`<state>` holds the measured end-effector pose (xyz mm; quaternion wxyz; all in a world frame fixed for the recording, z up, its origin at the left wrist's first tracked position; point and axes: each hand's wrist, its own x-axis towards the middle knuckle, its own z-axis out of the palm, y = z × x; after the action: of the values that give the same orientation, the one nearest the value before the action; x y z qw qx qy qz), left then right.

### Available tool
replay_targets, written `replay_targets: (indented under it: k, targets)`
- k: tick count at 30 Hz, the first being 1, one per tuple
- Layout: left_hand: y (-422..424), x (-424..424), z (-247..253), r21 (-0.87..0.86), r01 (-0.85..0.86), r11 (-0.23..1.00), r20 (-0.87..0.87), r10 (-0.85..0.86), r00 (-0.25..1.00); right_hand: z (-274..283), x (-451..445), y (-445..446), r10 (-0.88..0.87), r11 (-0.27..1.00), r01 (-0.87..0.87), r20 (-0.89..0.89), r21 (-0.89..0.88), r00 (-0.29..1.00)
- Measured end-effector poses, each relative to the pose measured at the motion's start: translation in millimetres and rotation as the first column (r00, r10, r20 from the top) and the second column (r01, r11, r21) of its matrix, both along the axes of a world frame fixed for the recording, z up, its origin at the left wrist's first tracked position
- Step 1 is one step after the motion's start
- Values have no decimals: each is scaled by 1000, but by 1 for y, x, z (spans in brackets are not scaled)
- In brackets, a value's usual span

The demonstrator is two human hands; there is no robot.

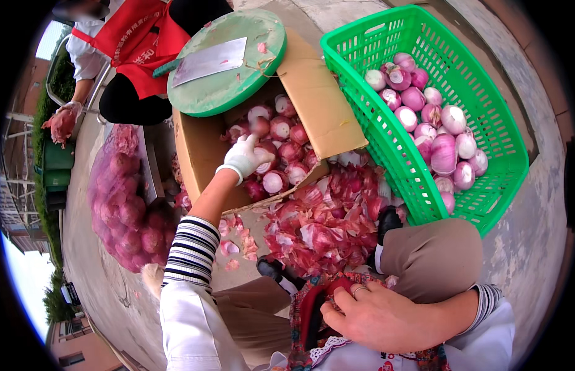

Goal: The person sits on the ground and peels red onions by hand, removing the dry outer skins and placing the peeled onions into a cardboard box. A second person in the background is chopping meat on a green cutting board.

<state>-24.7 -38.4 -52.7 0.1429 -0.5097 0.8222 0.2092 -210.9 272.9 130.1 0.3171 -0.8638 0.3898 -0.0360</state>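
Note:
My left hand, in a white knit glove, reaches over a cardboard box, its fingers at the red onions inside; whether it grips one is hard to see. Many of these onions have their ends cut off. My right hand is bare, with a ring, and rests on the patterned apron in my lap, its fingers bent; what lies under them is hidden. To the right, a green plastic crate holds peeled onions. Red onion skins are heaped on the ground between my feet and the box.
A round green chopping board lies over the box's far corner with a cleaver on it. A purple mesh sack of onions stands at the left. Beyond it sits a person in a red apron, a gloved hand holding reddish matter.

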Motion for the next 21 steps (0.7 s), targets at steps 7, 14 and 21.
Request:
replay_targets:
  k: [7, 14, 21]
  targets:
    - [-44, 5, -102, 108, 131, 985, 43, -137, 990, -17, 0, 3, -253, 968, 253, 23, 7, 967]
    - [-60, -10, -88, 180, 257, 949, 442, -312, 841, -18, -4, -1, -278, 961, 277, -38, -12, 960]
    - [-30, -8, -76, 366, 33, 930, 465, -213, 860, -25, -14, 3, -220, 975, 221, 28, -35, 975]
